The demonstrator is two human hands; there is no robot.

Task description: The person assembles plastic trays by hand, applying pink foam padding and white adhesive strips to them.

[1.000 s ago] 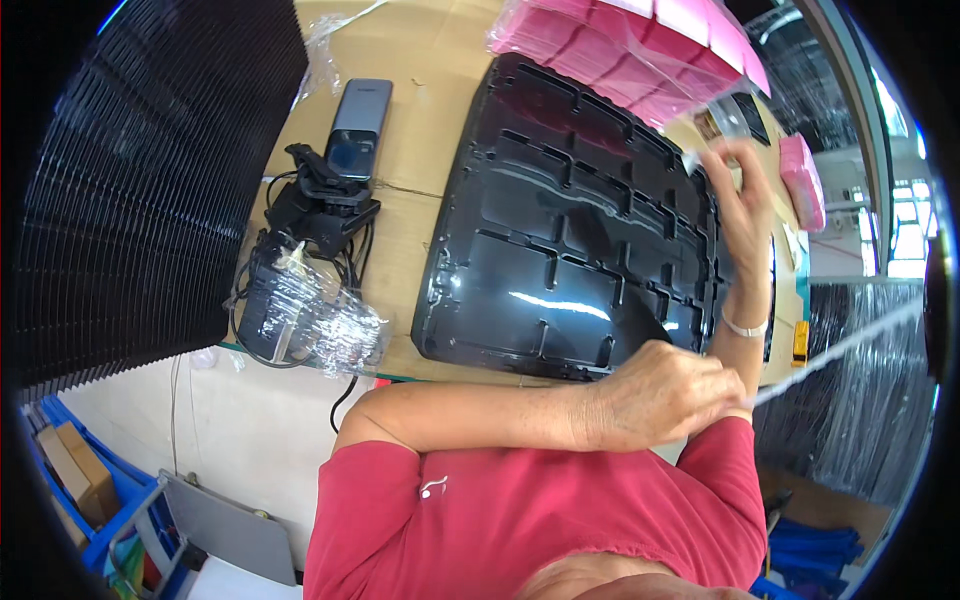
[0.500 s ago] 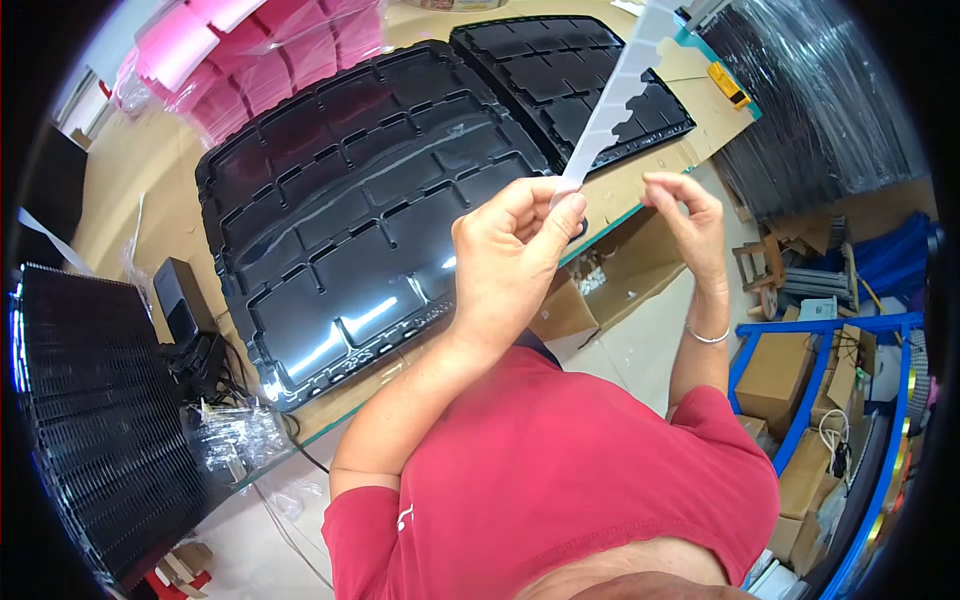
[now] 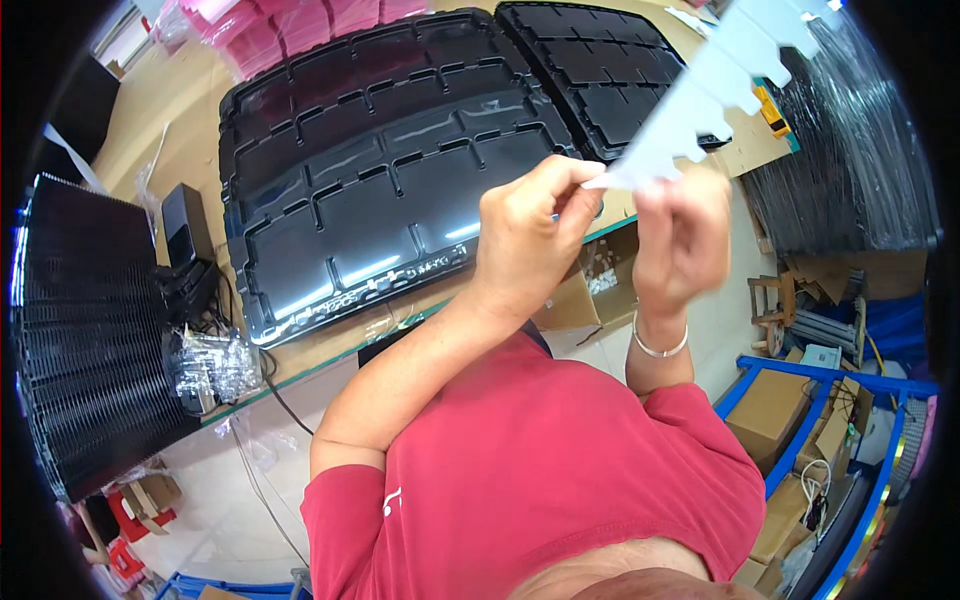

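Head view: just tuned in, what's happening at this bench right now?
A person in a red shirt holds a white notched strip up in front of them. The left hand pinches its lower end, and the right hand, blurred, is at the same end. Below on the table lie two black moulded trays, with pink sheets stacked at the far edge and a tall stack of black trays on the person's left.
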